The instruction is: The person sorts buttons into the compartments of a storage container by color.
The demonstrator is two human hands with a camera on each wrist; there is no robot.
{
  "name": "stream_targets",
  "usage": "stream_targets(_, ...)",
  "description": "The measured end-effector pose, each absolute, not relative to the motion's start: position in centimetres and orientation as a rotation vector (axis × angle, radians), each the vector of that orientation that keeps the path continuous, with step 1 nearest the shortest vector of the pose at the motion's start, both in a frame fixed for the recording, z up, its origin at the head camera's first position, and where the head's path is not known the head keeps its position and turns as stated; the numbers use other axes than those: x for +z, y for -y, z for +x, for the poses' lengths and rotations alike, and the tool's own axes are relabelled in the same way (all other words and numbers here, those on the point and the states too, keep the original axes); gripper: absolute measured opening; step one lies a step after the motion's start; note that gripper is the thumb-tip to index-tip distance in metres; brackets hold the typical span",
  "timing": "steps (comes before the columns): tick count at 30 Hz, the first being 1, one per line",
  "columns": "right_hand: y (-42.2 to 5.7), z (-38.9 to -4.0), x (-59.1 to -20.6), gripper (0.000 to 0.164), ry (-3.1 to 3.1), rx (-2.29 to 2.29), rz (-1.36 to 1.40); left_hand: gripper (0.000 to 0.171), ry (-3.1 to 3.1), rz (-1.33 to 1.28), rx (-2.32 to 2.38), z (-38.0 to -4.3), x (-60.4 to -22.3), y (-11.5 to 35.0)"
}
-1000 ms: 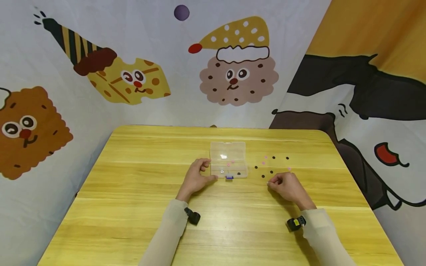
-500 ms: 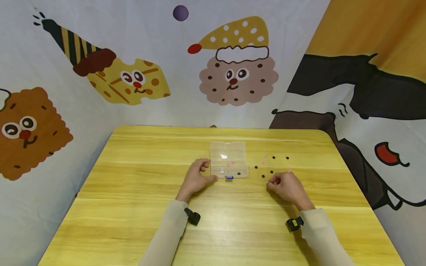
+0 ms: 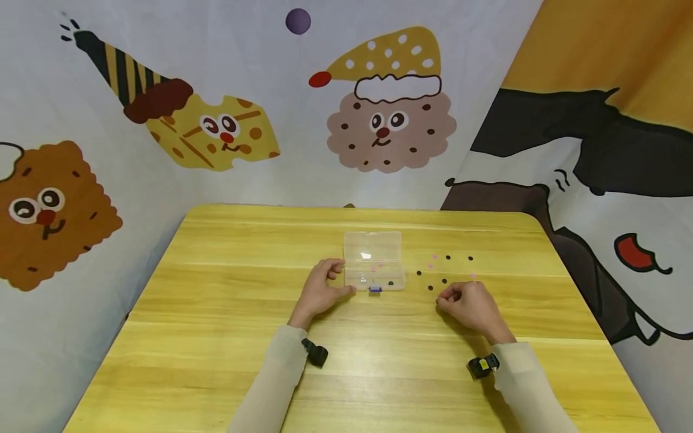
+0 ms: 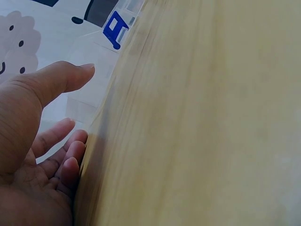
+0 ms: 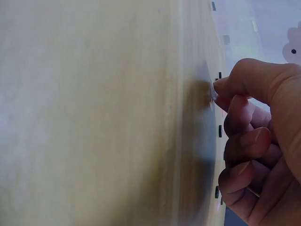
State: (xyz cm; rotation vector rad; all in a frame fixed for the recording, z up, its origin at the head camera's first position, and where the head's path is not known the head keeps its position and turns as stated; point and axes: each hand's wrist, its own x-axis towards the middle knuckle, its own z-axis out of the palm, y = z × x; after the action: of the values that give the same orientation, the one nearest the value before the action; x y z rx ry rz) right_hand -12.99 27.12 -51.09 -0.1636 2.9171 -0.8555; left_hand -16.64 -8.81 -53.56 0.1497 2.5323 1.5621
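My left hand point(image 3: 319, 291) holds the near-left side of a small clear plastic box point(image 3: 373, 245), thumb at its front corner and fingers along its left side. The box lies with its lid raised, and its front carries a blue latch point(image 4: 114, 29). A few pink pieces and a black one show inside it. To the right of the box, my right hand point(image 3: 471, 305) pinches a tiny, clear-looking piece point(image 5: 214, 94) between thumb and index finger, close over the table. Its other fingers are curled.
Several small black discs point(image 3: 430, 288) and a few pink pieces point(image 3: 435, 257) lie scattered on the wooden table point(image 3: 243, 373), between the box and beyond my right hand. A cloth point(image 3: 303, 120) with cartoon prints hangs behind the table.
The view has shifted very slightly. The right fingertips have tilted a little, and the whitish glint at them in the earliest frame now looks dark. My left hand and the box stay put.
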Motion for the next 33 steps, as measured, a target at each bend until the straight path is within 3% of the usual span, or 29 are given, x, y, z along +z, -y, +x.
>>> stream_targets(21, -27.0, -13.1, -51.1, 0.013, -2.867, -1.031, -0.054, 0.067, -2.549, 0.17, 1.557, -16.7, -53.5, 8.8)
stream_targets(33, -25.9, -13.5, -50.8, 0.012, -2.881, -1.148, -0.123, 0.067, -2.558, 0.189, 1.552, -16.7, -53.4, 8.8)
